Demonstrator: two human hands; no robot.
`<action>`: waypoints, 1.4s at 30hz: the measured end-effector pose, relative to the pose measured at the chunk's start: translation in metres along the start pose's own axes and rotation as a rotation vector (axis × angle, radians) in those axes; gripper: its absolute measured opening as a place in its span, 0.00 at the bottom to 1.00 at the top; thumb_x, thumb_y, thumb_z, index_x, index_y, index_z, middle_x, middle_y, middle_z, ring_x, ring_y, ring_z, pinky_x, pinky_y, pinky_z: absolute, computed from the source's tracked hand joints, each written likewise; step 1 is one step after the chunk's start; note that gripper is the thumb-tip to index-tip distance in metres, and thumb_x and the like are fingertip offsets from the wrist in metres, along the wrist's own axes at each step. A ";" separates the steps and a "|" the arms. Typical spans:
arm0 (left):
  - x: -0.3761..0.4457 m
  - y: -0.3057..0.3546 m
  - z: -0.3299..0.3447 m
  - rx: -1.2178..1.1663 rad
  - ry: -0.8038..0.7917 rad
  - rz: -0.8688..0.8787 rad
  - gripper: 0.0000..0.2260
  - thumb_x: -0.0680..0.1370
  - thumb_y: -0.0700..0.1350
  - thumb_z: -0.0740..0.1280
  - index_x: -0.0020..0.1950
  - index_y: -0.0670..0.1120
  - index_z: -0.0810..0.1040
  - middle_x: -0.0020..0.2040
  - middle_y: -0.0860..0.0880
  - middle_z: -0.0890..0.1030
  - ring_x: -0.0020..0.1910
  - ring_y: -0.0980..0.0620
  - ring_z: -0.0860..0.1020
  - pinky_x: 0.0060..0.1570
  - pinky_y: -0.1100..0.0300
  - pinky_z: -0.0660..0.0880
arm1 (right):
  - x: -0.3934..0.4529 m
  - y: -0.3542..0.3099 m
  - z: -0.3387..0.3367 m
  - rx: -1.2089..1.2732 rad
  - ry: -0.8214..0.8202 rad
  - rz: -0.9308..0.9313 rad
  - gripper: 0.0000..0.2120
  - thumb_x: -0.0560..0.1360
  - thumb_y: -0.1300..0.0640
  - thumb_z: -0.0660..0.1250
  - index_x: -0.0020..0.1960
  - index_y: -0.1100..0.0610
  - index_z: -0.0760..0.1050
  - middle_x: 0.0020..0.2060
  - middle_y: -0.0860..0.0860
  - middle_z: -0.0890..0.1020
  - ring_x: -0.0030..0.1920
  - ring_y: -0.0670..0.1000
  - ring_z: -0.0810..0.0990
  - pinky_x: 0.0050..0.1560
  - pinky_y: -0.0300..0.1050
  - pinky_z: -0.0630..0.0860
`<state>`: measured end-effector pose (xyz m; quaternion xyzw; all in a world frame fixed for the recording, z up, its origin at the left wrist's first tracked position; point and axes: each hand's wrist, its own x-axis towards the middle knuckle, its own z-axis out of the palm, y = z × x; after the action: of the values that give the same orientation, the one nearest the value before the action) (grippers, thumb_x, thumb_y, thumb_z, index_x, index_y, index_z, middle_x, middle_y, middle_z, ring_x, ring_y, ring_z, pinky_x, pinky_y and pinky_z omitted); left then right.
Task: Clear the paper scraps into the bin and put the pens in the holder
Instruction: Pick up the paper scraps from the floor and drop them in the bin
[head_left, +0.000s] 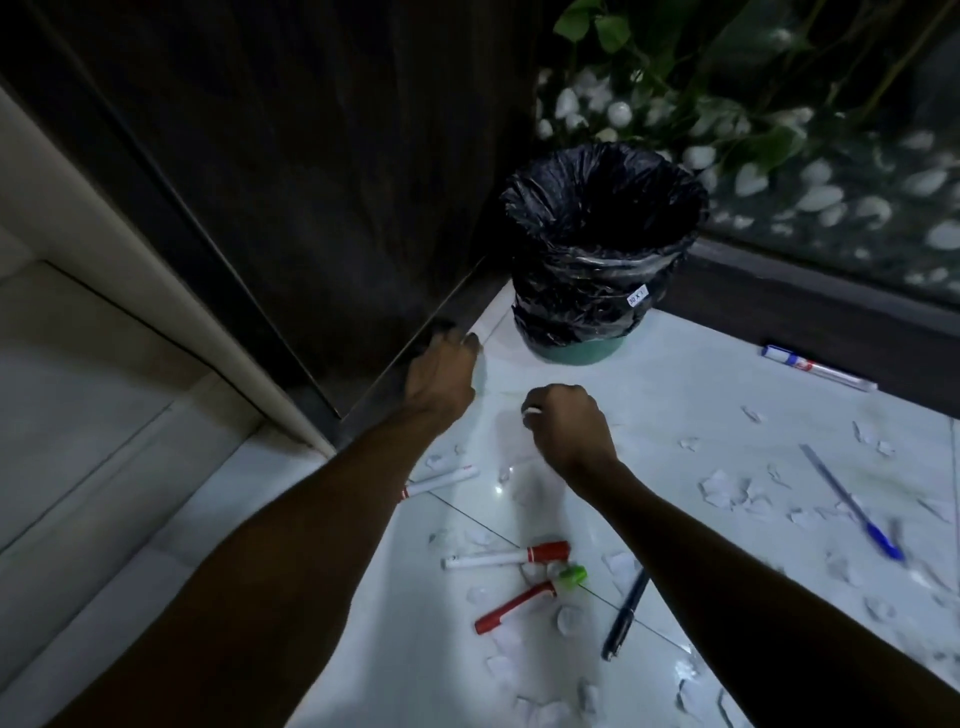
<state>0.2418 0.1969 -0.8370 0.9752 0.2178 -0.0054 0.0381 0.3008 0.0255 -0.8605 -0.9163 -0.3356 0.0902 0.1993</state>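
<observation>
A person's right hand (563, 423) hovers low over the white floor (675, 374), fingers curled around a small white scrap (531, 412) that peeks out at the thumb side. The bin (597, 249), lined with a black bag, stands straight ahead and slightly right of that hand, near but not touching, its mouth open toward the camera. The right hand is the nearer of the two to the bin, so the drop looks like a short forward reach up and over the rim.

The left hand (441, 374) reaches to the dark skirting at the foot of the wall, to the left of the bin; its fingertips touch or nearly touch that edge. Whether it holds anything cannot be told, since the fingers point away and the corner is dark.

Most of the work appears undone. Scraps (724, 488) litter the floor to the right and behind both hands. Pens lie among them: a red-capped marker (506, 557) with its length running left to right between the forearms, a red marker (514, 605) slanting beside a green cap (571, 576), a black pen (626, 616) angled up and right by the right forearm, a blue pen (852, 506) further right, a white marker (818, 368) by the right-hand wall, and another marker (441, 480) under the left forearm. No holder is in view.
</observation>
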 end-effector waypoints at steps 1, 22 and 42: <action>0.007 0.006 0.000 0.043 -0.040 0.007 0.24 0.74 0.38 0.71 0.69 0.45 0.71 0.67 0.44 0.72 0.66 0.44 0.71 0.55 0.50 0.77 | -0.004 0.004 -0.006 -0.017 0.043 0.002 0.06 0.74 0.63 0.67 0.42 0.55 0.81 0.40 0.52 0.83 0.41 0.56 0.81 0.38 0.45 0.75; -0.044 -0.023 -0.004 -0.136 -0.415 -0.068 0.09 0.74 0.34 0.72 0.54 0.39 0.81 0.54 0.44 0.82 0.49 0.46 0.81 0.49 0.58 0.80 | -0.032 0.006 -0.006 0.085 -0.118 -0.121 0.22 0.76 0.67 0.67 0.68 0.52 0.77 0.58 0.54 0.79 0.56 0.57 0.80 0.52 0.48 0.78; -0.066 -0.027 0.008 -0.248 -0.328 0.148 0.15 0.69 0.39 0.78 0.51 0.49 0.78 0.53 0.50 0.73 0.48 0.50 0.75 0.45 0.57 0.75 | -0.048 -0.006 0.017 0.054 -0.116 -0.268 0.08 0.76 0.63 0.72 0.54 0.57 0.86 0.52 0.55 0.87 0.53 0.56 0.84 0.52 0.42 0.76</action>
<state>0.1711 0.1925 -0.8454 0.9625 0.1352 -0.1344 0.1928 0.2556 0.0033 -0.8717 -0.8509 -0.4631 0.1245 0.2145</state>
